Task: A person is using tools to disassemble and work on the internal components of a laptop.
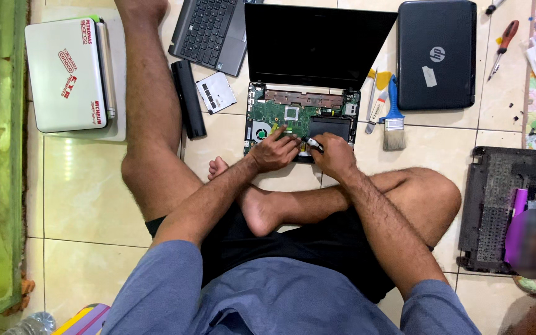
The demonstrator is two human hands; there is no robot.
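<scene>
A small black laptop (317,43) stands open on the tiled floor with its keyboard cover off, showing the green circuit board (286,115) and a fan at the lower left. My left hand (274,151) rests on the board's lower edge with its fingertips touching the board. Beside it, my right hand (333,155) holds a small tool with a white and black handle (313,144), its tip pointed at the board's lower middle. My legs are crossed under the laptop.
A black battery bar (188,99) and a small cover plate (216,92) lie left of the laptop. Another keyboard (209,31), a white closed laptop (66,71), a dark closed laptop (435,53), a blue-handled brush (394,118), a screwdriver (502,46) and a black bottom case (504,198) surround it.
</scene>
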